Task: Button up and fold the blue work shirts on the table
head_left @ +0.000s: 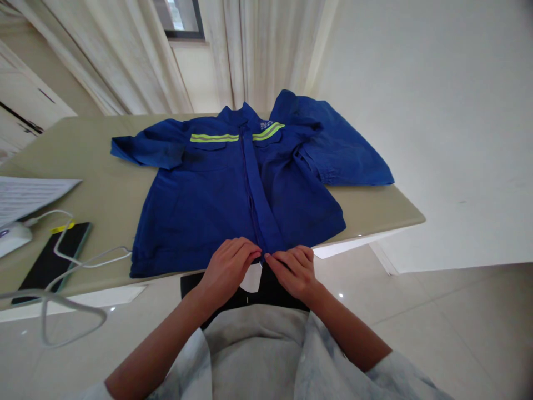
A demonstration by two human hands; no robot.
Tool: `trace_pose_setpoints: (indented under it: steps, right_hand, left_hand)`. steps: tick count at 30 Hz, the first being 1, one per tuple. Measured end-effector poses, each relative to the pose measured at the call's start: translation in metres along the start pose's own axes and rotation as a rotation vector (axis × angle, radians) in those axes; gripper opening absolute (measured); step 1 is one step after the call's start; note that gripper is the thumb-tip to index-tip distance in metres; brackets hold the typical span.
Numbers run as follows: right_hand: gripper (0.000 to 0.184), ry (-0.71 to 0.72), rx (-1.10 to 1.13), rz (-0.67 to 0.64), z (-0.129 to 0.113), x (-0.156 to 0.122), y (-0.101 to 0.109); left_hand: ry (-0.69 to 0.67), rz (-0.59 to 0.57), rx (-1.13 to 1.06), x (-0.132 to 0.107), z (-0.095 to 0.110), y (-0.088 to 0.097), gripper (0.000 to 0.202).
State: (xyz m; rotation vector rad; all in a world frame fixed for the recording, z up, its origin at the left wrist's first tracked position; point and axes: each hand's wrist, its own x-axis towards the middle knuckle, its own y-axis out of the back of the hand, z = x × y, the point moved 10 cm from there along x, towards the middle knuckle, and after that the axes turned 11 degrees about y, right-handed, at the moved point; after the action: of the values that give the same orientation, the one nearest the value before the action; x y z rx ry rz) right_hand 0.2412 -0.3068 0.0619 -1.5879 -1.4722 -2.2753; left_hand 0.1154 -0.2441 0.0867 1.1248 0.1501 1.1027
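Observation:
A blue work jacket (pixel 216 194) with yellow-green reflective stripes across the chest lies face up on the beige table (pixel 104 183), its collar away from me. My left hand (pixel 227 269) and my right hand (pixel 293 269) meet at the bottom hem, at the lower end of the front zipper. Both hands have their fingers curled and pinching the hem edges on either side of the zipper. One sleeve spreads out to the left; the other folds across at the back right.
On the table's left lie a dark phone (pixel 52 261), a white cable (pixel 75 250), a white device (pixel 12 238) and a sheet of paper (pixel 29 194). Curtains (pixel 258 50) hang behind the table. A dark chair edge (pixel 266 289) shows below the hem.

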Motion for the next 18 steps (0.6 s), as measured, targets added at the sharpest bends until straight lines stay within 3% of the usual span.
trace_pose_setpoints:
  steps: [7, 12, 15, 18]
  right_hand:
    - [0.019, -0.007, -0.01, 0.03, 0.0, 0.009, 0.006]
    - [0.021, -0.013, -0.003, 0.057, 0.002, 0.012, 0.01]
    - [0.018, -0.026, -0.001, 0.067, 0.003, 0.014, 0.011]
    - [0.016, -0.024, 0.001, 0.081, 0.002, 0.017, 0.013]
  left_hand:
    - [0.117, -0.127, -0.087, 0.004, -0.012, -0.008, 0.014]
    - [0.108, -0.136, -0.113, -0.001, -0.015, -0.006, 0.015]
    - [0.106, -0.124, -0.125, -0.005, -0.017, -0.003, 0.026]
    - [0.117, -0.107, -0.156, -0.007, -0.017, 0.001, 0.019]
